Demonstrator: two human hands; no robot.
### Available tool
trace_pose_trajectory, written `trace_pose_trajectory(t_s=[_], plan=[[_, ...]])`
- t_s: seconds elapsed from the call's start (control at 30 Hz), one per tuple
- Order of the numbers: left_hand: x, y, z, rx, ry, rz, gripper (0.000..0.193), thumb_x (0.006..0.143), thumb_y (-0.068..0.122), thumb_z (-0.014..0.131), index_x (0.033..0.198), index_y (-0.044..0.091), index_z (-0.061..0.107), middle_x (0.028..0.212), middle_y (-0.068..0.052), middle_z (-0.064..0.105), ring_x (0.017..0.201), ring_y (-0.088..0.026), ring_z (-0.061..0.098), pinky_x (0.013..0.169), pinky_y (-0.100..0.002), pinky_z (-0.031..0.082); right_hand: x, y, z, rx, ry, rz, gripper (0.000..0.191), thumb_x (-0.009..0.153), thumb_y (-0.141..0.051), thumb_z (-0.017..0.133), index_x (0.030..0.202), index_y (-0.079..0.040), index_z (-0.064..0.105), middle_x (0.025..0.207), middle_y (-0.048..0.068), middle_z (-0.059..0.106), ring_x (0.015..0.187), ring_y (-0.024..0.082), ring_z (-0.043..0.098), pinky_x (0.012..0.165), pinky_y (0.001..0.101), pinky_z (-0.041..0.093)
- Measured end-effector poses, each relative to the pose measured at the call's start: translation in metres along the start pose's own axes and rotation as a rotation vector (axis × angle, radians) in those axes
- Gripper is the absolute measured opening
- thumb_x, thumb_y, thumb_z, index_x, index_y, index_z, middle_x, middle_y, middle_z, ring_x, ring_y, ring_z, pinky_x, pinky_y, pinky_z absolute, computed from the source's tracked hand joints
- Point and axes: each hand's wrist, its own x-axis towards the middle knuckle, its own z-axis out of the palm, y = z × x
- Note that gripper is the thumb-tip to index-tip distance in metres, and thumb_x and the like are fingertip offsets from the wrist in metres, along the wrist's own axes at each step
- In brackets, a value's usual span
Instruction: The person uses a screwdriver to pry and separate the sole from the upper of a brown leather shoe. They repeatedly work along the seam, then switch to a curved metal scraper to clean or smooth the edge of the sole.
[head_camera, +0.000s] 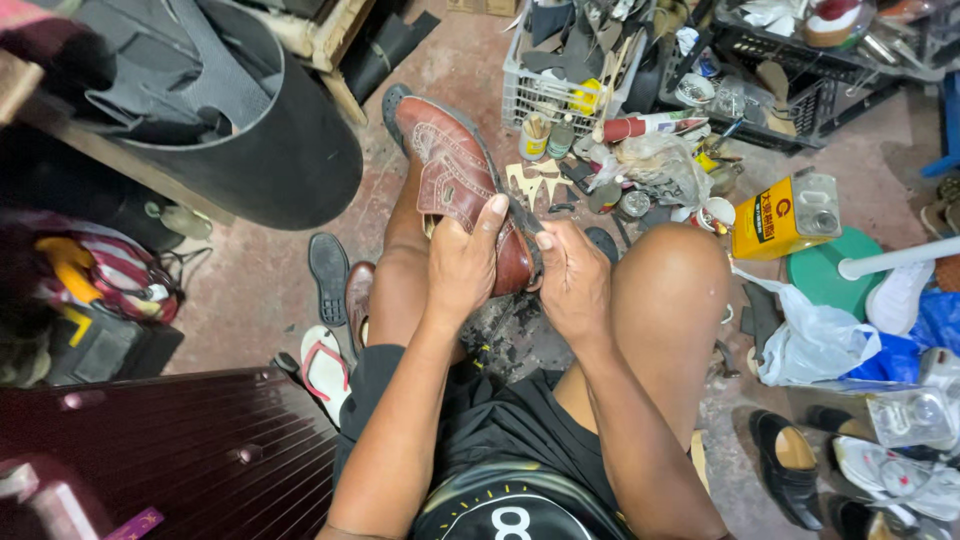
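Fingers of our left hand (462, 262) wrap the heel end of the brown leather shoe (455, 185), thumb pressed flat along its edge, which steadies it on the left thigh. Our right hand (574, 280) has its fingers curled tight round a dark narrow tool (522, 213), its tip at the sole edge. On the floor beyond, we note a white plastic crate (540, 95) packed with soles and scraps, a yellow tin can (785, 218) lying on its side, and a black crate (790, 70) holding jars and oddments.
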Motion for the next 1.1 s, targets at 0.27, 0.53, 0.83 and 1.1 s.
trace_pose_trajectory(t_s=[0.27, 0.53, 0.83, 1.1], plan=[[-0.005, 0.04, 0.036, 0.135, -0.061, 0.102, 0.033, 0.104, 0.03, 0.059, 0.105, -0.002, 0.068, 0.093, -0.007, 0.071, 0.089, -0.013, 0.064, 0.084, -0.033, 0.053, -0.003, 0.01, -0.038, 0.111, 0.09, 0.009, 0.04, 0.113, -0.035, 0.047, 0.109, 0.0, 0.065, 0.087, 0.014, 0.065, 0.081, 0.021, 0.064, 0.077, 0.0348, 0.051], [-0.004, 0.034, 0.062, -0.188, -0.196, -0.143, 0.039, 0.11, 0.032, 0.053, 0.083, 0.007, 0.066, 0.074, 0.001, 0.06, 0.062, -0.006, 0.05, 0.056, -0.028, 0.042, -0.002, 0.014, -0.077, 0.36, 0.021, 0.202, 0.045, 0.108, -0.044, 0.042, 0.102, -0.004, 0.062, 0.074, 0.001, 0.053, 0.051, 0.011, 0.059, 0.044, 0.0267, 0.049], [0.011, 0.018, 0.074, -0.428, -0.213, -0.366, 0.03, 0.104, 0.031, 0.056, 0.094, 0.005, 0.067, 0.083, -0.005, 0.069, 0.069, -0.015, 0.064, 0.067, -0.031, 0.055, -0.003, 0.035, -0.096, 0.391, -0.047, 0.145, 0.056, 0.105, -0.057, 0.044, 0.108, -0.004, 0.061, 0.071, 0.0, 0.052, 0.053, 0.008, 0.056, 0.046, 0.0237, 0.045], [0.049, -0.009, 0.083, -0.872, -0.252, -0.601, 0.028, 0.105, 0.025, 0.059, 0.107, -0.002, 0.064, 0.099, -0.015, 0.072, 0.085, -0.025, 0.071, 0.08, -0.04, 0.059, 0.008, 0.049, -0.105, 0.663, -0.009, 0.255, 0.049, 0.104, -0.034, 0.058, 0.139, 0.0, 0.059, 0.094, 0.003, 0.062, 0.065, 0.007, 0.062, 0.052, 0.0198, 0.048]])
